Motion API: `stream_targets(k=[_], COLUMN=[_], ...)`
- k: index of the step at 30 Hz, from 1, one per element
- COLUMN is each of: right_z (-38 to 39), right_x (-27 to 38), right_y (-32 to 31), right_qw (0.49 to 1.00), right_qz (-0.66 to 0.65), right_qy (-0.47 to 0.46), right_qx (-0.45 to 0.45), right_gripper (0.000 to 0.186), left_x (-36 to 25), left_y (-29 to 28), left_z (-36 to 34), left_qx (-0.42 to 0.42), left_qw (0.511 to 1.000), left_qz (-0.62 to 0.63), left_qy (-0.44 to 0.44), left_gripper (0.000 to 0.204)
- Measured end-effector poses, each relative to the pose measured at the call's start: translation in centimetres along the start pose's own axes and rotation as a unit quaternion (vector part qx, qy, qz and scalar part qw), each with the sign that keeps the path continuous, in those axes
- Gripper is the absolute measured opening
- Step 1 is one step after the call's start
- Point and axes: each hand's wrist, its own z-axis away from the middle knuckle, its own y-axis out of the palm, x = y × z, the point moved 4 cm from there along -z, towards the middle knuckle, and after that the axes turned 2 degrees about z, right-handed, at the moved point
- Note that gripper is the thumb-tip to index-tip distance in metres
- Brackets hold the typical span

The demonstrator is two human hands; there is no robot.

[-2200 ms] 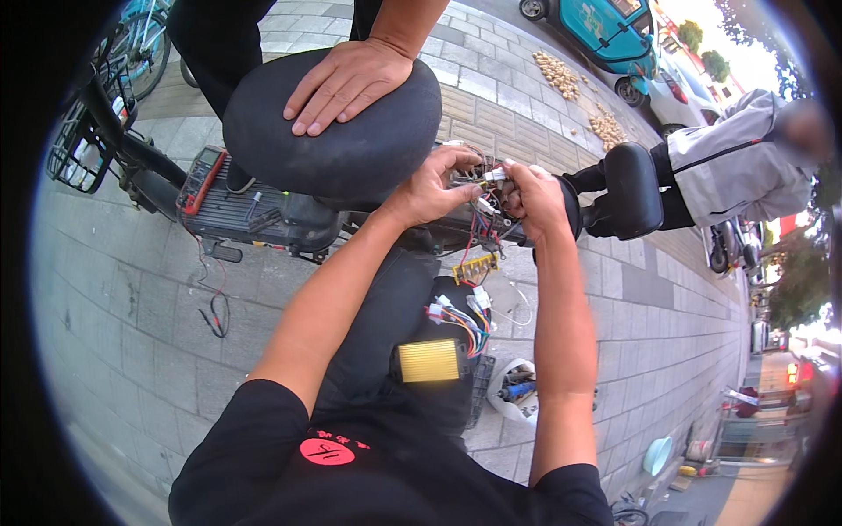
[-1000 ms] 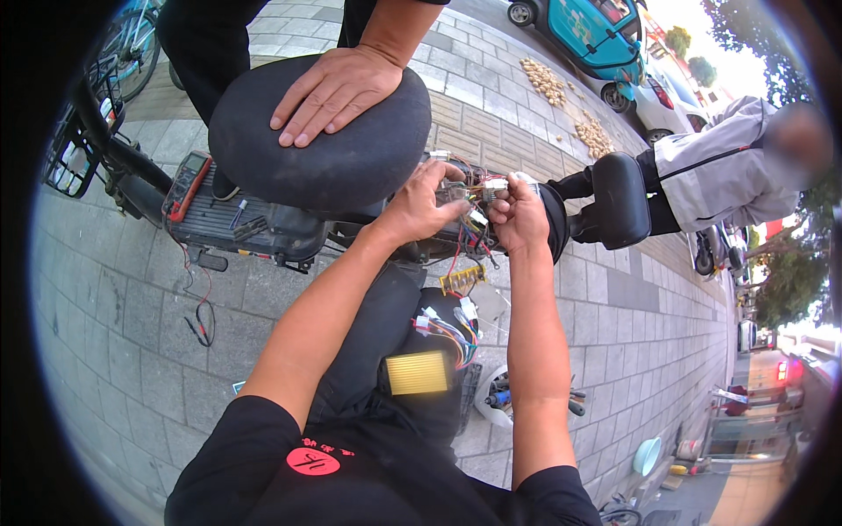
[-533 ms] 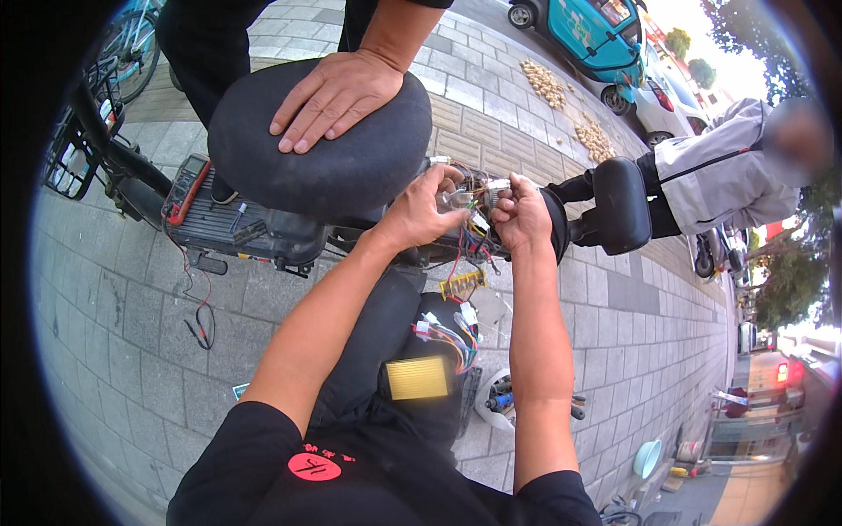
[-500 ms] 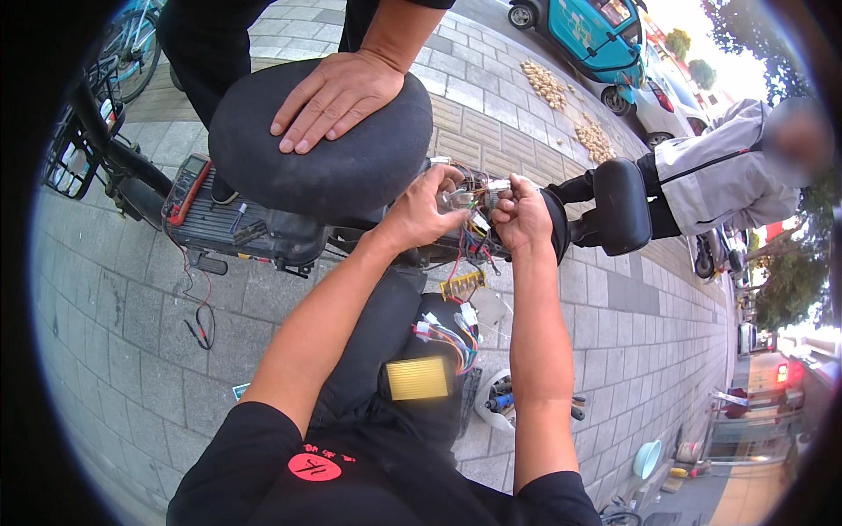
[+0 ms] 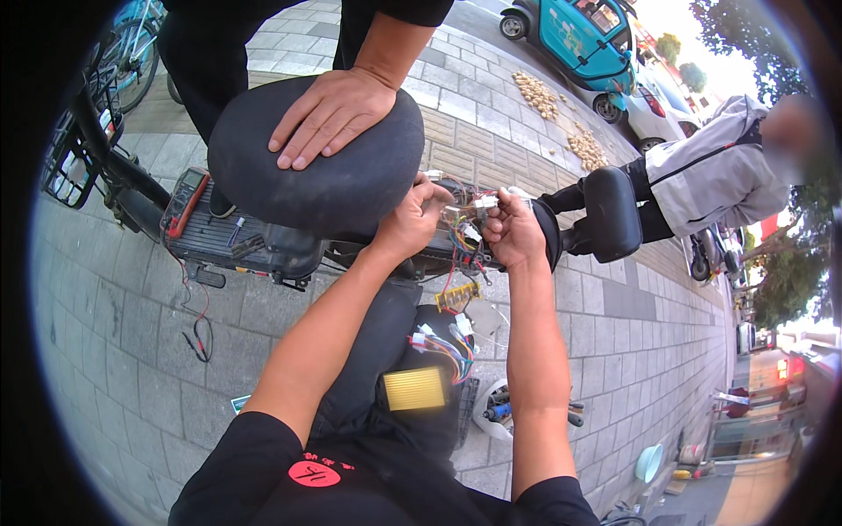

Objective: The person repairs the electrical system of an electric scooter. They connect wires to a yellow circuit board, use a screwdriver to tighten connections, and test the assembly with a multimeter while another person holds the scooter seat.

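Note:
My left hand [image 5: 425,210] is pinched at the scooter's exposed wiring, just right of the black seat [image 5: 289,188]; what its fingertips hold is unclear. My right hand [image 5: 509,228] grips a white connector [image 5: 486,202] among coloured wires [image 5: 467,237]. Below them hangs a yellow terminal block [image 5: 454,296]. A gold finned box [image 5: 412,388] with a bundle of plugged leads [image 5: 443,351] rests by my legs. A red multimeter [image 5: 186,204] lies on the footboard [image 5: 272,250], its probes [image 5: 200,346] dangling to the paving. Another person's hand [image 5: 338,118] lies spread on the seat.
A person in a grey jacket [image 5: 702,167] stands behind the backrest [image 5: 612,213]. A tool bucket [image 5: 491,425], partly behind my right forearm, and a pale basin [image 5: 647,463] are on the paving. A teal small vehicle [image 5: 579,44], white car [image 5: 653,110] and bicycle [image 5: 132,66] stand beyond.
The view has shifted slightly, so most things sit lower in the picture. My left hand's fingers have drawn closer together at the wiring; my right hand still has the white connector.

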Motion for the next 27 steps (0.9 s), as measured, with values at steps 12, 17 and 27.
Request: stream_targets(k=[12, 17, 27], right_z=[0.8, 0.3, 0.1], right_x=[-0.8, -0.3, 1.6], right_y=[0.7, 1.1, 2.9], right_qw=[0.997, 0.996, 0.987], right_qz=[0.014, 0.065, 0.160], right_qy=[-0.038, -0.029, 0.007], right_qx=[0.068, 0.052, -0.030], right_gripper=[0.020, 0.019, 0.014], left_x=[-1.9, 0.0, -0.1], left_y=[-0.2, 0.2, -0.1], left_z=[0.3, 0.0, -0.2], left_qx=[0.096, 0.086, 0.097], left_qw=[0.995, 0.996, 0.992], left_qz=[-0.016, 0.023, 0.079], left_qy=[0.027, 0.019, -0.012], left_gripper=[0.021, 0.020, 0.020])
